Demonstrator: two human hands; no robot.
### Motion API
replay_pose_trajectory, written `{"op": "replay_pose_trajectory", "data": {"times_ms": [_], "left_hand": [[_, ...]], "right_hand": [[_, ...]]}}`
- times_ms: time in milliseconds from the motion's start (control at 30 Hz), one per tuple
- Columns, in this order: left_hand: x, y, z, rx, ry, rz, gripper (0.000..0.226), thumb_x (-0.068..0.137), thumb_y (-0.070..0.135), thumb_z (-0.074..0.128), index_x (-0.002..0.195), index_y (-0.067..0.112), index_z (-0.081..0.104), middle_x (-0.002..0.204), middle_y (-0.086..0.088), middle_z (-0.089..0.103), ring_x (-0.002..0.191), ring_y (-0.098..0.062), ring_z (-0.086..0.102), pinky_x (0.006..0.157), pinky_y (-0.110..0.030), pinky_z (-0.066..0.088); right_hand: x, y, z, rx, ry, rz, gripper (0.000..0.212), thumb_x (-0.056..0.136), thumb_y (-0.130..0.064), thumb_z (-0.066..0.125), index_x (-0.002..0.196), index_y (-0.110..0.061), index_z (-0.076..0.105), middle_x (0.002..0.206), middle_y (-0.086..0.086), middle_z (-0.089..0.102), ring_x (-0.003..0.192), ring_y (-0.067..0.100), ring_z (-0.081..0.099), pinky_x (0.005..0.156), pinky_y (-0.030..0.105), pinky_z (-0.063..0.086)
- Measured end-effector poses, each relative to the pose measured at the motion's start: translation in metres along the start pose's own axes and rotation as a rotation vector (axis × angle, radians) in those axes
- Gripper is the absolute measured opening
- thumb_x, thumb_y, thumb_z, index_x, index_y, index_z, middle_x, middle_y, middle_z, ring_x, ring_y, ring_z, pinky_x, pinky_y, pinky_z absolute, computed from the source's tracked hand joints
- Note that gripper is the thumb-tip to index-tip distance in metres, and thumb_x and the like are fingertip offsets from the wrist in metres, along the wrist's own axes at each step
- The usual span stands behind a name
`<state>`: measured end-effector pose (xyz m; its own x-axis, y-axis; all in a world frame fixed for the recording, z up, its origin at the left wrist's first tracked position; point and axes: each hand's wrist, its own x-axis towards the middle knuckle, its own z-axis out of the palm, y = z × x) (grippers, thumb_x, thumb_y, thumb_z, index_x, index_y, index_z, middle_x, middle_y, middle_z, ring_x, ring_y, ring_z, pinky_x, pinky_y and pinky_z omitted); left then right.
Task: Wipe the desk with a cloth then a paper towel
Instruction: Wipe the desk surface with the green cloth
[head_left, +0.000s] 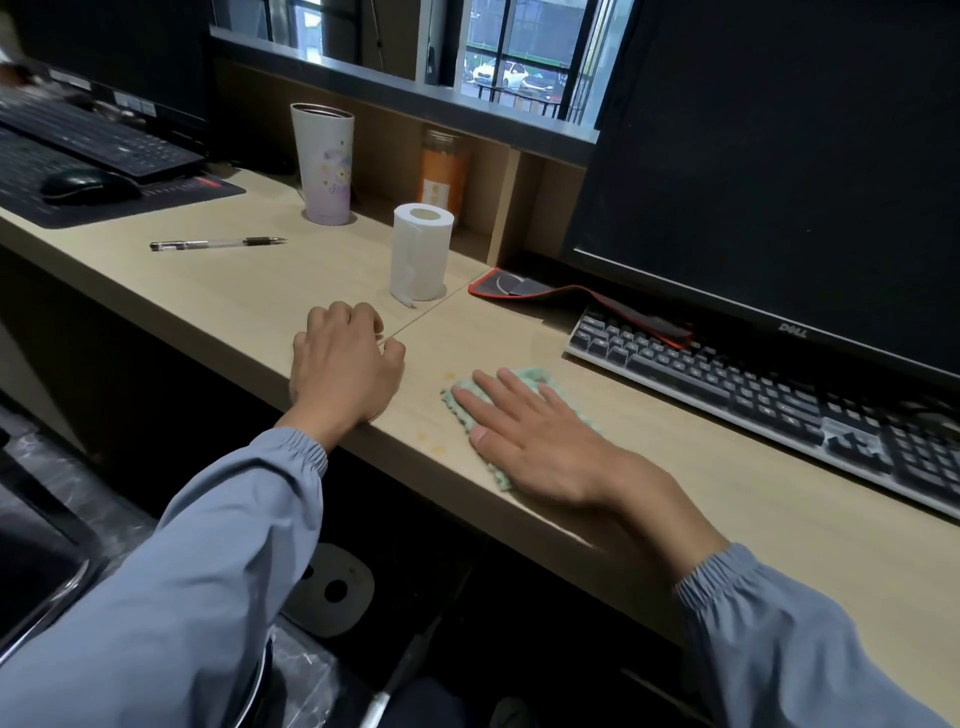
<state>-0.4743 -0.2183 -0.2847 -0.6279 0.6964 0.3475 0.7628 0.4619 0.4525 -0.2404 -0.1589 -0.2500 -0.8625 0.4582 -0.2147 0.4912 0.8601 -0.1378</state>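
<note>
The right hand (540, 436) lies flat, fingers straight and spread, pressing the green cloth (545, 378) onto the surface (234, 291) close to its front edge. A flat palm spreads the pressure and lets the cloth slide, so this looks like the cloth stage of the wipe. Faint yellowish stains (448, 376) show just left of the cloth, touching or nearly touching its edge, and they are likely what it is aimed at. The left hand (345, 364) rests near the same front edge, fingers loosely curled and holding nothing, probably to steady the body. The two hands are apart. The paper roll (421, 254) stands upright just behind the left hand, by the seam in the surface, with a loose end at its base. It is untouched and within easy reach for the second stage. The keyboard (753, 395) sits towards the back on the right, over a red-edged mat (545, 291), which leaves a bare strip along the front for wiping. A pen (218, 242) lies farther left. Of the containers, a tall tumbler (324, 166) stands open-topped near the back edge, and what it holds cannot be seen. A clear jar (442, 176) in the recess behind the roll shows orange contents, too blurred to name.
</note>
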Motion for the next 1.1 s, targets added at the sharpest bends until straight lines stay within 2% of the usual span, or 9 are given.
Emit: {"op": "replay_pose_trajectory", "data": {"times_ms": [533, 1100], "left_hand": [[-0.001, 0.001, -0.004, -0.006, -0.029, 0.009, 0.035, 0.098, 0.038, 0.052, 0.122, 0.014, 0.060, 0.129, -0.015, 0.057, 0.125, -0.037, 0.044, 0.104, -0.050, 0.035], [-0.001, 0.000, -0.005, -0.016, -0.034, 0.010, 0.035, 0.097, 0.038, 0.053, 0.122, 0.015, 0.060, 0.128, -0.013, 0.057, 0.124, -0.036, 0.044, 0.104, -0.050, 0.036]], "right_hand": [[-0.030, -0.039, 0.018, -0.052, 0.008, -0.086, 0.055, 0.109, -0.050, 0.013, 0.159, -0.047, -0.010, 0.167, -0.018, -0.022, 0.150, 0.005, -0.030, 0.124, 0.041, -0.015], [0.021, -0.008, 0.002, 0.037, -0.012, 0.011, 0.053, 0.108, -0.055, 0.010, 0.159, -0.050, -0.003, 0.169, -0.017, -0.013, 0.153, 0.004, -0.020, 0.125, 0.044, -0.012]]}}
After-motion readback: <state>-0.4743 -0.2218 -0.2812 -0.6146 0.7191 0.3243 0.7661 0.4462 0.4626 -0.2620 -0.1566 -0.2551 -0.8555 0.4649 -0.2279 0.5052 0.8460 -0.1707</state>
